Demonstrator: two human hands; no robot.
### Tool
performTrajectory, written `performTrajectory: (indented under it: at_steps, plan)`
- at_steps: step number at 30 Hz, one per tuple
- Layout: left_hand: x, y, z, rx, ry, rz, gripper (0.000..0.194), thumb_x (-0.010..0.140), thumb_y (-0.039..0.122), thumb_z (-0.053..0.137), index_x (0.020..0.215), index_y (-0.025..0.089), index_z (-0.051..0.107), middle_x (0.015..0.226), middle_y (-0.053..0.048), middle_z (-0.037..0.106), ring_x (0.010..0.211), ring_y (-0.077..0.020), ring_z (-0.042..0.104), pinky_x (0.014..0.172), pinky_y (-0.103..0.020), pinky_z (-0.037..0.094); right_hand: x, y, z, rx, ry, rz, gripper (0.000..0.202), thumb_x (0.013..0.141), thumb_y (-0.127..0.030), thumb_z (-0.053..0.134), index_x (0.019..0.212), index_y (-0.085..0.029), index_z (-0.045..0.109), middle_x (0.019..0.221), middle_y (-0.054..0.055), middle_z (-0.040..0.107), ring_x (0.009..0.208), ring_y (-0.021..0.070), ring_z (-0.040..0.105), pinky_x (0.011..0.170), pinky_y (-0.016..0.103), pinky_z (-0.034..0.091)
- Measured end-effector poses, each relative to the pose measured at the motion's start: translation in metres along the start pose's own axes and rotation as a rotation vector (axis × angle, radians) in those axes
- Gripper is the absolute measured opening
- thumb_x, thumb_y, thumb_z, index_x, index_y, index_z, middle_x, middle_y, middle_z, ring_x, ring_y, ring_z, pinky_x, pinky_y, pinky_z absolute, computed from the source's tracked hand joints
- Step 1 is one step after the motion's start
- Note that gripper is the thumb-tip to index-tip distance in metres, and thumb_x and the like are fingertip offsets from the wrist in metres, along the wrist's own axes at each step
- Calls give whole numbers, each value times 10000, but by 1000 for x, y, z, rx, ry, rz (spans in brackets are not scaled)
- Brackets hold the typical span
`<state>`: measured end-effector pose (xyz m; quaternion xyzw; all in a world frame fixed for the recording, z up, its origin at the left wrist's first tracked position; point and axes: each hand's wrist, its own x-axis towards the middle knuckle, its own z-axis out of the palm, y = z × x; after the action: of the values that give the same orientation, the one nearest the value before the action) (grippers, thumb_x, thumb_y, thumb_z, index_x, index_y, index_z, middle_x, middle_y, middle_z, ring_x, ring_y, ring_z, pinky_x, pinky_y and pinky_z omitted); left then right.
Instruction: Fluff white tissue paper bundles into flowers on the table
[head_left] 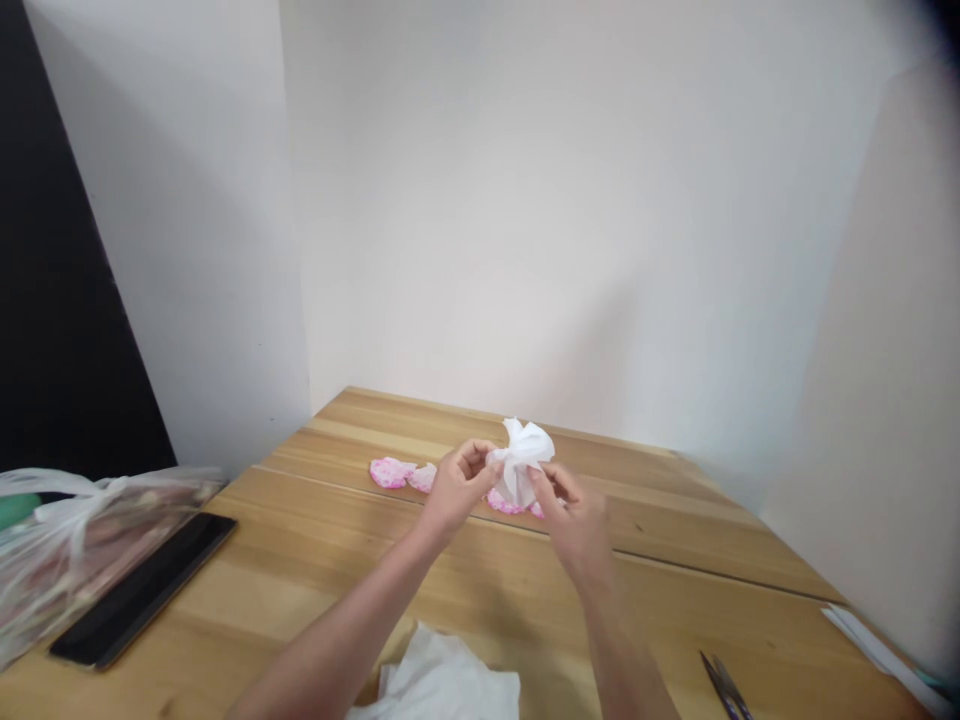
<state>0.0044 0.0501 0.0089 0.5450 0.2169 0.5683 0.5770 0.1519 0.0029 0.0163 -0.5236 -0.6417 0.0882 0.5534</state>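
Above the wooden table, a gathered white tissue-paper flower is held up between my two hands. My left hand pinches its left side with thumb and fingers. On the opposite side, my right hand pinches the lower right edge. Behind the hands lies a row of pink-and-white crumpled tissue pieces, partly hidden by my fingers and the white flower. White tissue sheets lie loosely on the table between my forearms.
Scissors lie with blades parted at the lower right. Near the right edge are white strips. On the left, a black phone-like slab lies beside a tied clear plastic bag. A pale wall stands behind the table.
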Motion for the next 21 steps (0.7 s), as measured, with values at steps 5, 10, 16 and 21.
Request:
performTrajectory:
  at_steps: [5,10,16,21]
  plan:
    - [0,-3,1,175,80,65,228,712,274,633,892,142,583,803,-11,620,673,-97,532,603,-191,414,-3,-6,2,-197,-34,-217,244,891,-336,490,824,-195,678,694,12,652,632,129,570,594,215,398]
    - [-1,-4,-2,306,124,166,241,807,359,537,698,146,560,633,30,498,591,-80,436,546,-185,347,-3,-5,3,-193,-61,-217,264,885,-361,492,808,-194,680,678,10,637,630,130,563,606,222,398]
    - [3,-7,-2,-32,135,-67,355,762,476,599,654,154,498,575,53,419,519,-60,383,494,-176,324,1,-2,3,77,-116,89,367,832,-482,521,672,-169,629,571,-11,558,540,119,514,501,203,387]
    - [3,-8,-1,-132,62,-142,317,728,446,646,811,152,559,692,17,564,583,-84,515,560,-197,440,4,0,5,164,-69,183,382,792,-505,551,648,-156,612,561,-11,542,544,120,502,512,207,403]
